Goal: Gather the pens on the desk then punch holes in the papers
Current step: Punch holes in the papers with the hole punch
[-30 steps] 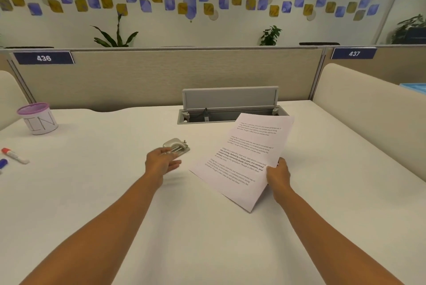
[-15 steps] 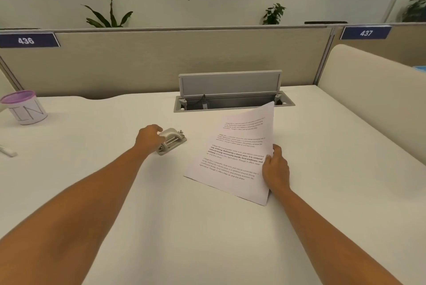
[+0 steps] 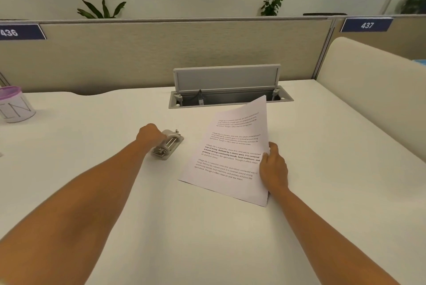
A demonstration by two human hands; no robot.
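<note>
- A white office surface (image 3: 207,238) runs up to a beige partition (image 3: 161,54). There is an open cable hatch (image 3: 230,98) at its far edge and a purple-lidded cup (image 3: 13,107) at the far left.
- No pens show in this view, so the gathering cannot be confirmed as finished. Both hands are on the punching things, which suggests the person is on the second part of the task.
- The hole punch (image 3: 169,144) sits on the surface left of centre, near the papers (image 3: 230,153) but not touching them.
- The left hand (image 3: 149,134) is curled over the punch's left end and grips it.
- The papers lie to the right of the punch, with the near corner down on the surface and the far end lifted and tilted.
- The right hand (image 3: 274,167) holds their right edge with the thumb on the printed face. Its fingers are mostly hidden behind the sheet.
- I cannot tell whether this is one sheet or several.
- No edge of the papers is in the punch's slot, and no holes show along any visible margin. Punching looks not yet begun.
- What seems left is to bring punch and papers together, slide one edge squarely into the slot and press the lever. That would repeat for any further sheets.
</note>
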